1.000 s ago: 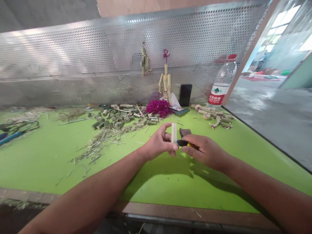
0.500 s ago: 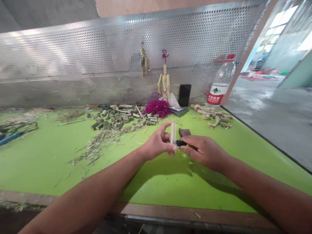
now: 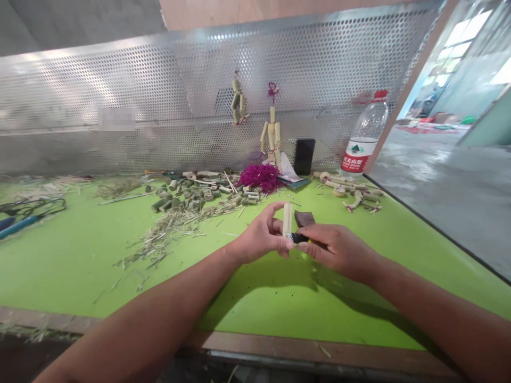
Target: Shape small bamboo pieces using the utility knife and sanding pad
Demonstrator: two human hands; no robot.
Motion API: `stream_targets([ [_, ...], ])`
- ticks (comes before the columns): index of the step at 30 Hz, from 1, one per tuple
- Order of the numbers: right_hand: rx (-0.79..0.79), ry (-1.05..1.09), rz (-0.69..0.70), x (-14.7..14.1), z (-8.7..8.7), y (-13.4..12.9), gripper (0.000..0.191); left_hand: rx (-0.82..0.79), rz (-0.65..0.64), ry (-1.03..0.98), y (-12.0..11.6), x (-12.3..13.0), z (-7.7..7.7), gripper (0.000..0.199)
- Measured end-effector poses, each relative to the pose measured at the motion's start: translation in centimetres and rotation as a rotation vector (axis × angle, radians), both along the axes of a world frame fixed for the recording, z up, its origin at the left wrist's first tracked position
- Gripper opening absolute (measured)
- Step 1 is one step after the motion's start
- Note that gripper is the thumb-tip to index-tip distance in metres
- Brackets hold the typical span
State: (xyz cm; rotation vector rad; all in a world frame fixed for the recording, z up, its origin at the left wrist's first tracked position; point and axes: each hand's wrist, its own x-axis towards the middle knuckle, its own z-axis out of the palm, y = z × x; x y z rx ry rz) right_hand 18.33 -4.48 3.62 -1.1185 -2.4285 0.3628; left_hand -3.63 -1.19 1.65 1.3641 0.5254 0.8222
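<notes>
My left hand (image 3: 265, 234) holds a pale bamboo piece (image 3: 287, 219) upright between thumb and fingers above the green table (image 3: 255, 314). My right hand (image 3: 337, 246) is closed on a small black and yellow tool (image 3: 300, 238), most of it hidden in the fingers. The tool's front end touches the lower part of the bamboo piece. Just behind my right hand lies a dark brown scrap (image 3: 304, 218).
Behind are cut bamboo pieces (image 3: 195, 194), shavings (image 3: 159, 239), purple string (image 3: 260, 178), a standing bamboo figure (image 3: 272, 133), a black phone (image 3: 304, 156) and a bottle (image 3: 361, 141). A blue-handled tool (image 3: 18, 227) lies far left. A perforated metal panel (image 3: 167, 101) closes the back.
The view has shifted slightly, so the scene sits a little further right. Both hands keep the same hold, the tool still against the bamboo piece.
</notes>
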Motion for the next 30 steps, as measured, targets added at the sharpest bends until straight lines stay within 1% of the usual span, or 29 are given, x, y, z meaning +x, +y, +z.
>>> stream_targets([
  [5, 0.055, 0.036, -0.084, 0.51, 0.34, 0.58, 0.041, -0.009, -0.050, 0.011, -0.38, 0.29, 0.12, 0.103],
  [11, -0.010, -0.038, 0.004, 0.31, 0.20, 0.34, 0.040, 0.010, 0.001, 0.029, -0.24, 0.29, -0.02, 0.103],
  [16, 0.026, -0.043, -0.048, 0.14, 0.06, 0.32, 0.040, 0.027, 0.011, 0.021, 0.19, 0.24, -0.21, 0.106],
  [20, 0.043, -0.045, -0.054, 0.23, 0.09, 0.42, 0.041, 0.030, 0.009, 0.032, 0.26, 0.26, -0.17, 0.107],
  [27, 0.079, -0.068, -0.077, 0.05, 0.19, 0.19, 0.039, 0.034, -0.011, 0.050, 0.14, 0.06, 0.17, 0.106],
  [30, 0.098, -0.058, -0.100, 0.35, 0.27, 0.51, 0.039, 0.032, -0.035, 0.055, 0.04, 0.05, 0.08, 0.105],
])
